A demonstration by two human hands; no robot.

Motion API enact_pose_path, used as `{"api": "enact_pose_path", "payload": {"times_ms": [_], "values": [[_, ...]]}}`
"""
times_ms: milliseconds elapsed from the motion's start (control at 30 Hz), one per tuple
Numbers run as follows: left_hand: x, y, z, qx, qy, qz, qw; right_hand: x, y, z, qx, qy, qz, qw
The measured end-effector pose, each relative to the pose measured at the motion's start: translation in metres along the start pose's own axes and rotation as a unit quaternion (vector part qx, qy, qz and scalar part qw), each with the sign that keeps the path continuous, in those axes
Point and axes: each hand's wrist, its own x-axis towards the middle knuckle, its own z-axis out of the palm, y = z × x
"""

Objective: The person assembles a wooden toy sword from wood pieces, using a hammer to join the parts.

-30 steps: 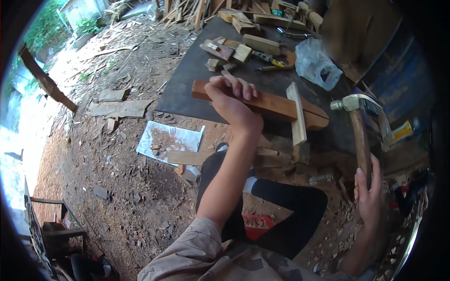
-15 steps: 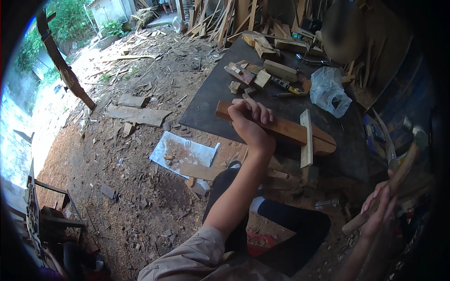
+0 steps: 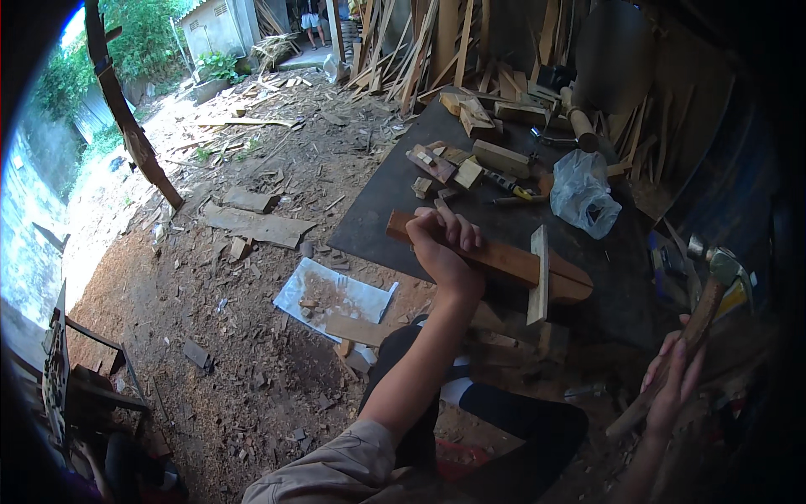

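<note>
My left hand (image 3: 447, 252) is closed around a long reddish-brown wooden block (image 3: 508, 263), over the near side of a dark work table (image 3: 378, 189). The block's far right end narrows to a rounded tip with a slot along it. Across it, right of my fingers, lies a pale wooden strip (image 3: 538, 277). At the lower right, apart from the block, my right hand (image 3: 669, 378) grips the wooden handle of a claw hammer (image 3: 709, 304). Its metal head points up and away from me, and the handle's lower end sticks out below my palm.
A clear plastic bag (image 3: 585, 193), a screwdriver-like tool (image 3: 510, 186) and several wood offcuts (image 3: 502, 158) lie on the table. White sheeting (image 3: 336, 290) is on the chip-strewn ground. Planks (image 3: 420, 59) lean behind. A person (image 3: 312, 27) stands far off; another (image 3: 109, 462) is lower left.
The hammer in my right hand has tipped and turned, so its metal head shows more clearly. My left hand still holds the block. The whole view has shifted slightly.
</note>
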Motion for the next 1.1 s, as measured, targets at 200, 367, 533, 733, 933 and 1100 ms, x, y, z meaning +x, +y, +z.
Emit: {"api": "enact_pose_path", "payload": {"times_ms": [200, 367, 533, 733, 933, 1100], "values": [[-0.002, 0.001, 0.007, 0.02, 0.026, -0.006, 0.999, -0.01, 0.004, 0.002, -0.016, -0.085, 0.091, 0.992], [-0.002, 0.002, 0.003, 0.026, -0.008, 0.001, 1.0, -0.013, 0.016, -0.004, -0.049, -0.127, 0.184, 0.973], [-0.005, 0.001, 0.007, 0.026, 0.004, 0.0, 1.0, -0.001, 0.009, -0.001, -0.122, -0.176, 0.18, 0.96], [-0.005, 0.0, 0.007, 0.026, -0.012, 0.005, 1.0, 0.004, 0.012, 0.006, -0.24, -0.218, 0.063, 0.944], [-0.007, 0.003, 0.006, 0.024, 0.0, 0.005, 1.0, 0.005, -0.004, 0.02, -0.196, -0.214, 0.157, 0.944], [-0.008, 0.001, 0.007, 0.027, 0.0, -0.014, 1.0, 0.003, -0.001, 0.019, -0.148, -0.16, 0.099, 0.971]]}}
